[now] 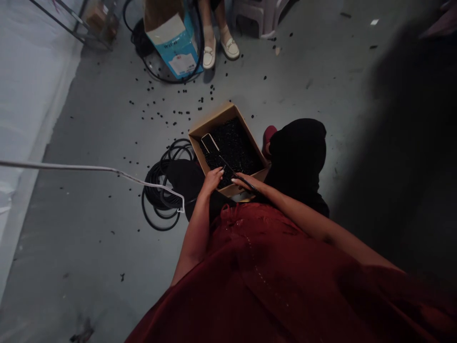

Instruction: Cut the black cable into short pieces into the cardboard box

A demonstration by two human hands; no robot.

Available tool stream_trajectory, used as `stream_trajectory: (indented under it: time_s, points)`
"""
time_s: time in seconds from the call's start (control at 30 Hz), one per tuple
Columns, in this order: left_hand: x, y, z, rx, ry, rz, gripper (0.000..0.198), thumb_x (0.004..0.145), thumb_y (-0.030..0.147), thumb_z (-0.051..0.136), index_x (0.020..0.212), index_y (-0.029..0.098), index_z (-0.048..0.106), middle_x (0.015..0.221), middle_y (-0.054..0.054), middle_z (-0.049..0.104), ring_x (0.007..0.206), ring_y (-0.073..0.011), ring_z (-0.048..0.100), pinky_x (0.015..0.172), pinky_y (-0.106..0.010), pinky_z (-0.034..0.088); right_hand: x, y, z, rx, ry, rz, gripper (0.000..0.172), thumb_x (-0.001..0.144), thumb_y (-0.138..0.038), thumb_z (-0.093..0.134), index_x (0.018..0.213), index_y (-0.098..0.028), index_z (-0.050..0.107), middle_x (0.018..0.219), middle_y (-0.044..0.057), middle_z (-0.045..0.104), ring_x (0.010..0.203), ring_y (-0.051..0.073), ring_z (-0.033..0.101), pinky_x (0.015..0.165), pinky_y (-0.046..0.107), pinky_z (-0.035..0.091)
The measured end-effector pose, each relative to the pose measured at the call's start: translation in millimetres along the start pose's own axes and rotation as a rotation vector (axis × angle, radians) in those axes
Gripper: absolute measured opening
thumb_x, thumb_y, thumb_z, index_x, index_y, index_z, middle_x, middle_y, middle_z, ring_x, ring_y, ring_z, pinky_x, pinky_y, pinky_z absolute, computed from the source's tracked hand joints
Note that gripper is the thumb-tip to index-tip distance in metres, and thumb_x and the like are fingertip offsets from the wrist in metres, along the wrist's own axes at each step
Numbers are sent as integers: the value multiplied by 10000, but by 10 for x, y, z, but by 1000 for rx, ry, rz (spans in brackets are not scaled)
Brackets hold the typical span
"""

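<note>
Head view: two hands at the near edge of an open cardboard carton filled with small black pieces.
The left hand, at the near-left corner, has its fingertips drawn together; whether they pinch anything cannot be told. The right hand, over the near edge, is curled about a slender dark strip slanting over the contents, its ends hard to make out. A gold-edged rectangle lies along the left edge; a black trouser leg partly hides a cable coil.
</note>
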State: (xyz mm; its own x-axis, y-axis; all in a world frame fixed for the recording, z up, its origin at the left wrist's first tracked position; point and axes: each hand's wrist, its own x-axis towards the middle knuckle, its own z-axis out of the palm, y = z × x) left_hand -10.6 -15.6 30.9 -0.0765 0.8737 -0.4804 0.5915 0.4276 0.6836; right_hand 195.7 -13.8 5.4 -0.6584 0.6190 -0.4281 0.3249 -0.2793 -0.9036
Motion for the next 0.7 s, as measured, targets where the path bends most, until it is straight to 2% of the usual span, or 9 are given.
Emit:
stream_trajectory:
  time_s: [0.2,0.37,0.47,0.7]
  points:
    - [-11,-8,-12,-12,-96,-41,378,874,311,510,1136,111,696,697,-13,632,595,-97,510,593,-203,412,5,-2,3,-145,-23,98,575,903,-585,520,1301,-171,498,1118,99,654,813,189,644,741,290,504]
    - [-12,8,-16,35,-94,-14,382,887,300,491,1147,104,689,741,-26,662,644,-112,552,652,-218,445,55,26,1,-326,26,110,500,944,-582,431,1171,-155,559,1032,85,674,849,201,621,727,269,456]
    - [-12,26,-8,160,-81,19,363,910,270,465,1135,104,696,834,-56,702,746,-143,604,722,-231,458,94,68,6,-421,63,127,499,937,-607,412,1112,-172,583,998,87,681,880,217,619,713,258,428]
    - [-1,-43,88,408,-12,-51,347,919,283,484,1182,181,686,1136,-98,707,1058,-222,630,901,-283,456,115,163,32,-535,90,172,563,897,-686,385,1066,-210,633,940,106,706,891,254,648,663,259,399]
